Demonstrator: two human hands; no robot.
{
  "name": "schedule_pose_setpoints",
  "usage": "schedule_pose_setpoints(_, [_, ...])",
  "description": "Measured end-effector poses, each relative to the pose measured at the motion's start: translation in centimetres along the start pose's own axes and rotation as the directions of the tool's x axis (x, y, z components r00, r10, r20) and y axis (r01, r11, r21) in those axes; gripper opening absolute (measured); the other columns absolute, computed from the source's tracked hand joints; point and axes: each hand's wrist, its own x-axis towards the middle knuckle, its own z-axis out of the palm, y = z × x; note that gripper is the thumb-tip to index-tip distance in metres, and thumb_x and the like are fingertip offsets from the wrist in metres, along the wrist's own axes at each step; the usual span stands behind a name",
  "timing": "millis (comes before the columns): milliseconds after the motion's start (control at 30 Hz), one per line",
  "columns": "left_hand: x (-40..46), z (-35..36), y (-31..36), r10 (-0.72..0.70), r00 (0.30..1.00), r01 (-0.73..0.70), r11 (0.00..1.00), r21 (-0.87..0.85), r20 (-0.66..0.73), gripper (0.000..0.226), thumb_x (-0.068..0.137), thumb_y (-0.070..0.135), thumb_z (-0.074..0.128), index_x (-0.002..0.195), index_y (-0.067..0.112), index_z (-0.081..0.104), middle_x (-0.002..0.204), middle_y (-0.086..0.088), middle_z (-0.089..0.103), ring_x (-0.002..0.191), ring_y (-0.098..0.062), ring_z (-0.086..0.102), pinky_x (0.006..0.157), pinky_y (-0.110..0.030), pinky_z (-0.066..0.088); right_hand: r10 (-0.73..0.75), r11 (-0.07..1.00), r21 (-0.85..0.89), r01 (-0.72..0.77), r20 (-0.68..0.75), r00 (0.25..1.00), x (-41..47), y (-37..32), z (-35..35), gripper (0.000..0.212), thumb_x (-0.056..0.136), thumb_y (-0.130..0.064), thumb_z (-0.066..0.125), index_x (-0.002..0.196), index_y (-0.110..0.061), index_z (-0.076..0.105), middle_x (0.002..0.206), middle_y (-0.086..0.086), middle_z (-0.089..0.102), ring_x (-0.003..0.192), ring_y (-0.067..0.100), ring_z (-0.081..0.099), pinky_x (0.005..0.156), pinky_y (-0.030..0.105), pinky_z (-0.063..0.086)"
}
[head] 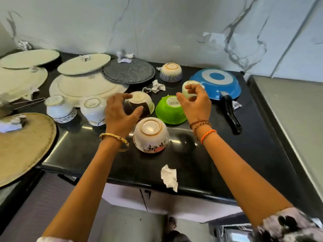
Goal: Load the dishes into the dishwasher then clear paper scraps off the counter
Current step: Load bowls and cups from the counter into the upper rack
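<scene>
**Both hands on upturned bowls**

I see my left hand curled over a dark-sided bowl that sits upside down at the middle of the black table. My right hand pinches a small pale cup held above the table, at 1 o'clock from that bowl. A green bowl lies inverted between my hands; a floral bowl at 6 o'clock. A blue pan rests at 2 o'clock, plates at 10, and a paper scrap near the front edge.
</scene>
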Motion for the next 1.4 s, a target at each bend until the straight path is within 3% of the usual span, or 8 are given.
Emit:
schedule_pose_setpoints(200, [1.6, 1.1, -1.2, 0.116, 0.993, -0.120, 0.977, 0.177, 0.034, 0.060, 0.066, 0.045, 0.055, 0.110, 0.005, 0.058, 0.113, -0.017, 0.055, 0.107, -0.032, 0.048, 0.089, -0.031, 0.032, 0.045, 0.900, -0.436, -0.011, 0.068, 0.997, 6.5, 2.1, 1.2, 0.052, 0.071, -0.036, 0.073, 0.118, -0.022, 0.057, 0.129, 0.008, 0.044, 0.118, 0.028, 0.041, 0.091, 0.032, 0.038])
schedule_pose_setpoints(533, [4.8, -0.8, -4.1, 0.023, 0.990, 0.026, 0.939, 0.344, -0.139, 0.062, 0.067, 0.052, 0.047, 0.108, 0.008, 0.063, 0.120, -0.017, 0.053, 0.116, -0.036, 0.044, 0.092, -0.032, 0.029, 0.095, 0.879, -0.472, -0.070, 0.029, 0.995, 9.1, 5.1, 3.9, 0.054, 0.070, -0.029, 0.074, 0.120, -0.027, 0.056, 0.129, 0.007, 0.044, 0.118, 0.032, 0.041, 0.077, 0.033, 0.039])
schedule_pose_setpoints(733, [5.5, -2.5, -4.7, -0.043, 0.996, 0.079, 0.867, 0.492, -0.083, 0.051, 0.074, 0.038, 0.072, 0.119, 0.018, 0.059, 0.135, -0.008, 0.042, 0.129, -0.031, 0.030, 0.097, -0.046, 0.032, -0.197, 0.927, -0.334, 0.169, -0.051, 0.979, 8.5, 0.9, 4.1, 0.050, 0.067, -0.033, 0.073, 0.115, -0.024, 0.061, 0.122, 0.006, 0.052, 0.111, 0.028, 0.047, 0.070, 0.020, 0.027])
schedule_pose_setpoints(900, [6.3, -3.7, -6.7, -0.200, 0.953, 0.045, 0.838, 0.543, 0.229, 0.068, 0.071, 0.049, 0.071, 0.130, 0.025, 0.047, 0.138, -0.010, 0.036, 0.124, -0.037, 0.036, 0.100, -0.047, 0.036, -0.174, 0.978, 0.100, 0.181, -0.078, 0.982, 6.9, -3.5, 6.1, 0.051, 0.058, -0.035, 0.073, 0.105, -0.018, 0.063, 0.110, 0.006, 0.058, 0.088, 0.004, 0.051, 0.071, 0.003, 0.038])
schedule_pose_setpoints(1033, [6.2, -3.5, -7.4, -0.174, 0.952, -0.022, 0.783, 0.622, 0.252, 0.056, 0.073, 0.044, 0.071, 0.123, 0.025, 0.053, 0.132, -0.008, 0.043, 0.118, -0.036, 0.038, 0.092, -0.042, 0.040, 0.023, 0.909, 0.416, -0.031, 0.024, 0.999, 4.3, -4.4, 7.6, 0.052, 0.048, -0.043, 0.075, 0.094, -0.027, 0.058, 0.108, 0.006, 0.061, 0.098, 0.021, 0.060, 0.081, 0.035, 0.056])
schedule_pose_setpoints(1167, [5.9, -3.5, -8.1, -0.020, 0.994, -0.033, 0.874, 0.485, 0.104, 0.040, 0.076, 0.033, 0.071, 0.111, 0.016, 0.062, 0.119, -0.012, 0.053, 0.109, -0.037, 0.045, 0.083, -0.041, 0.043, 0.197, 0.789, 0.572, -0.224, 0.110, 0.974, 2.1, -3.9, 7.4, 0.044, 0.053, -0.027, 0.081, 0.090, -0.029, 0.057, 0.110, 0.014, 0.061, 0.098, 0.030, 0.062, 0.074, 0.037, 0.058])
schedule_pose_setpoints(1300, [6.4, -4.6, -6.6, 0.200, 0.978, -0.175, 0.944, 0.279, -0.064, 0.036, 0.074, 0.028, 0.075, 0.102, 0.011, 0.064, 0.109, -0.013, 0.058, 0.097, -0.031, 0.053, 0.077, -0.030, 0.039, 0.287, 0.789, 0.568, -0.235, -0.003, 0.958, 1.4, -3.3, 6.1, 0.036, 0.074, -0.012, 0.076, 0.101, -0.021, 0.054, 0.104, 0.005, 0.059, 0.089, 0.018, 0.062, 0.061, 0.018, 0.055])
schedule_pose_setpoints(1400, [6.8, -5.5, -3.2, 0.073, 0.995, -0.086, 0.976, -0.198, -0.071, 0.018, 0.078, 0.025, 0.072, 0.090, 0.022, 0.060, 0.094, 0.000, 0.059, 0.081, -0.015, 0.056, 0.062, -0.024, 0.049, 0.426, 0.657, 0.694, -0.293, -0.022, 0.904, 0.9, -3.6, 4.9, 0.040, 0.065, -0.025, 0.078, 0.097, -0.024, 0.055, 0.102, 0.005, 0.061, 0.082, 0.015, 0.062, 0.064, 0.029, 0.056])
